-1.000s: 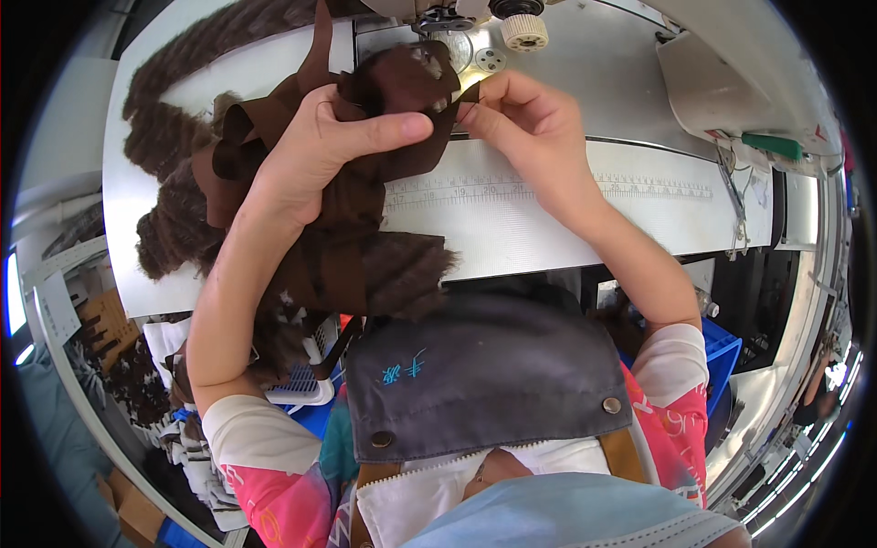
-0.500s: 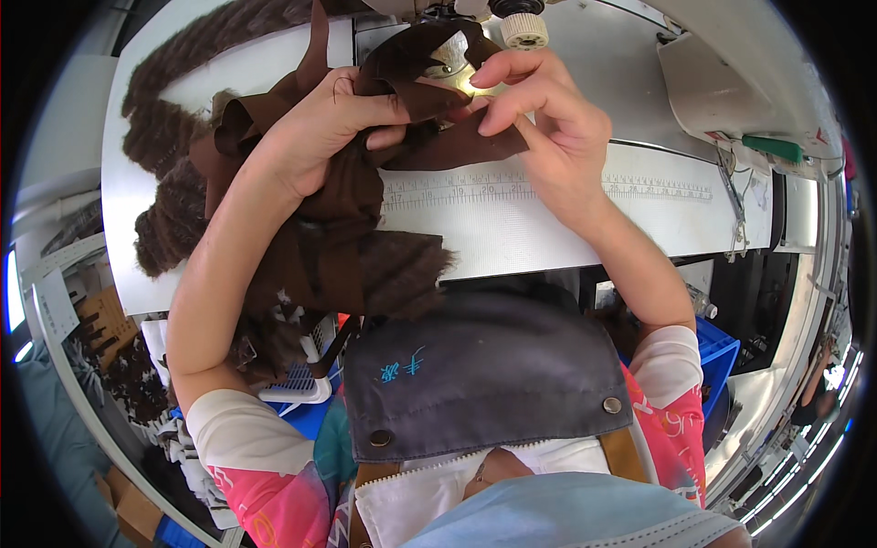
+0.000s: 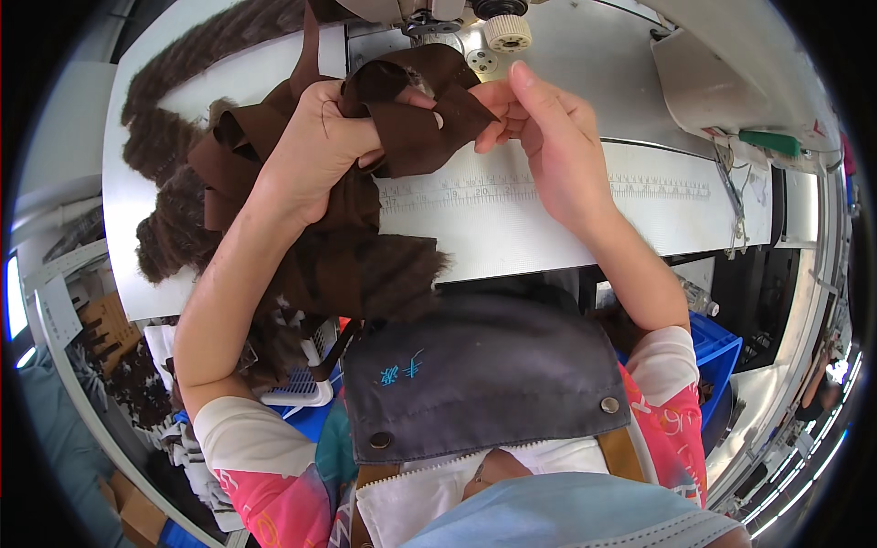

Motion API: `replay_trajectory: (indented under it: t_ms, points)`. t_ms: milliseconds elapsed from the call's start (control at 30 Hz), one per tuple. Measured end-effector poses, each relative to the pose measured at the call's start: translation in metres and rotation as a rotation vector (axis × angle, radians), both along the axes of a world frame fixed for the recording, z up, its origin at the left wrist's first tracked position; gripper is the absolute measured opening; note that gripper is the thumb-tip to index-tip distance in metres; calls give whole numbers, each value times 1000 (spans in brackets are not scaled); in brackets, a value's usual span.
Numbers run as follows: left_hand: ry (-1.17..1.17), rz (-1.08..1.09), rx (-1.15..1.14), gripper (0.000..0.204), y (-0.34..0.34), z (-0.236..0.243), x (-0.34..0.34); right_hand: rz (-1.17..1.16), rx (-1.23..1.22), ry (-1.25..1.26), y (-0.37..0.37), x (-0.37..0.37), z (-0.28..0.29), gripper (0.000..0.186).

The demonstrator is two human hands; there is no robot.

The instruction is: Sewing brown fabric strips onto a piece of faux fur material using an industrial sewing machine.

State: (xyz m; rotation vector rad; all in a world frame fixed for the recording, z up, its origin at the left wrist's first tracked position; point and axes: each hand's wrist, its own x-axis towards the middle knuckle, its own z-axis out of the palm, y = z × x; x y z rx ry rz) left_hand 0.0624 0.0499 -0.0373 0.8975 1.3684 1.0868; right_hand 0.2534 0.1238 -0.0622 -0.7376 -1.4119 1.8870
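My left hand (image 3: pixel 315 151) is closed around a dark brown fabric strip (image 3: pixel 416 137), which loops over its fingers below the sewing machine head (image 3: pixel 429 18). The strip's pointed end lies against the fingers of my right hand (image 3: pixel 562 137). That hand has its fingers apart and one stretched upward; whether it touches the strip is hard to tell. More brown strip (image 3: pixel 247 128) is bunched left of my left wrist. Below the hands, a brown fur piece with fabric backing (image 3: pixel 384 274) hangs past the table's front edge.
A long roll of brown fur (image 3: pixel 219 46) curves along the left of the white table (image 3: pixel 512 247). A printed ruler scale (image 3: pixel 630 187) runs across the table. The machine's cream knob (image 3: pixel 508 35) stands close beyond my right hand. A blue crate (image 3: pixel 717 356) sits below right.
My right hand has opened out of its pinch near the strip's end. My left hand has turned slightly, and the strip now loops lower and wider over its fingers.
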Motion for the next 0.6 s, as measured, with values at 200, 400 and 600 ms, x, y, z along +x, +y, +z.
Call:
replay_trajectory:
  t_ms: [200,400,600]
  points:
    - [-13,-2,6,19,0,1,1,69,118,-101,2,0,9,19]
    - [-15,-2,3,19,-1,0,-2,116,224,-134,2,1,15,16]
    - [31,61,142,16,-6,0,7,102,361,-195,-2,-9,17,16]
